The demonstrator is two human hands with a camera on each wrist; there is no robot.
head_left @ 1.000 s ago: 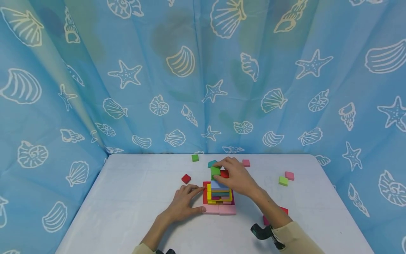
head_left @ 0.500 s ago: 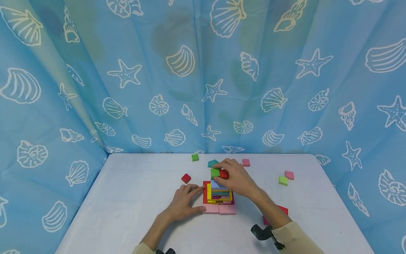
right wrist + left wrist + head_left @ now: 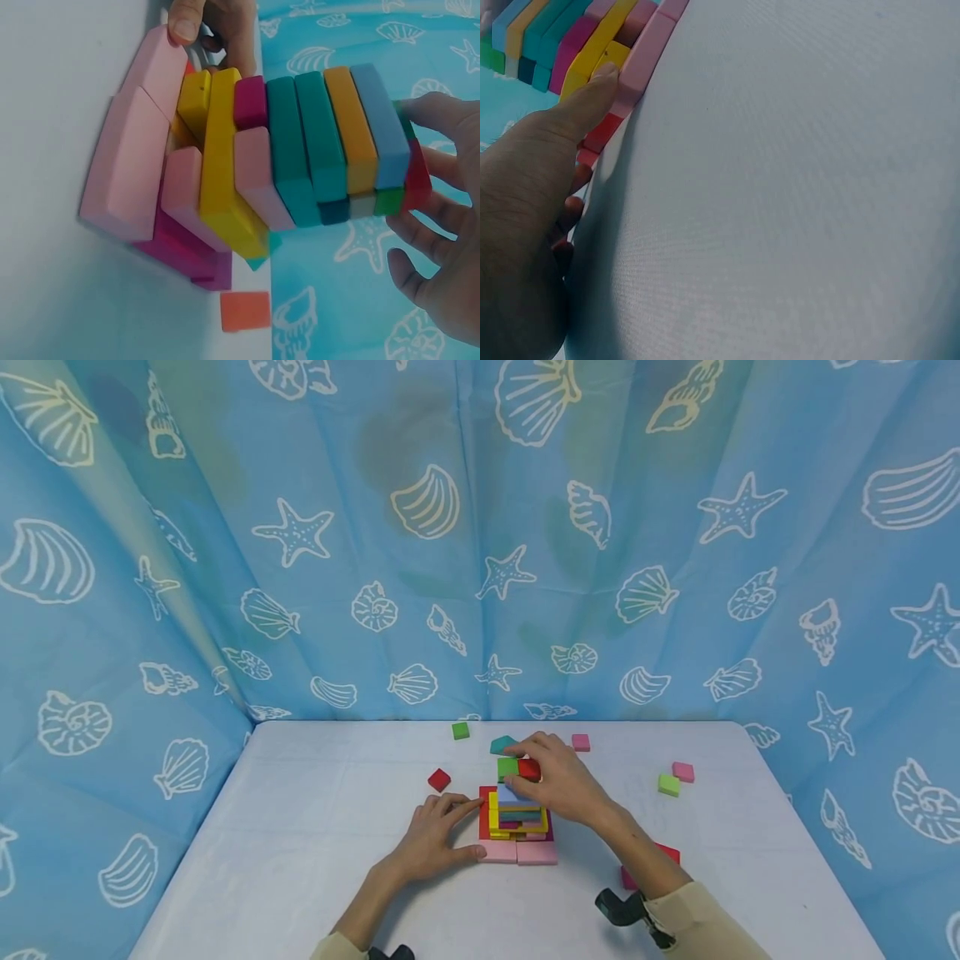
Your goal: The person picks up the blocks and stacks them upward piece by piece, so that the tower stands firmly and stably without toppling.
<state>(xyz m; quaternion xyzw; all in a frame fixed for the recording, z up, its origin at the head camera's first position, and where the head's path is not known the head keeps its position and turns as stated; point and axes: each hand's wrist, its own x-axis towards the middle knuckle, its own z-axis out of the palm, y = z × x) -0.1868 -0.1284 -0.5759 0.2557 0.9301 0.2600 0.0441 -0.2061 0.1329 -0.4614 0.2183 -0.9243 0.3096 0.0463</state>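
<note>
A layered stack of coloured wooden blocks, with a light blue block (image 3: 516,795) near its top, stands on the table in the head view. At its top my right hand (image 3: 558,779) pinches a green block (image 3: 507,769) between thumb and fingers, beside a red block (image 3: 529,770). In the right wrist view, part of the green block is hidden behind the light blue block (image 3: 380,124). My left hand (image 3: 431,839) rests at the stack's left base, fingers extended. Its thumb touches a pink block (image 3: 498,852), and its index fingertip touches a red side block (image 3: 484,814).
Loose on the white table (image 3: 300,843) lie a red block (image 3: 439,779), a green block (image 3: 461,730), a teal block (image 3: 502,744), a pink block (image 3: 581,742), a lime block (image 3: 669,785) and another pink block (image 3: 683,772). Red and magenta blocks lie partly under my right forearm.
The green block at the top has straightened and settled level beside the red block, still between my right fingers. My left hand has stayed in place.
</note>
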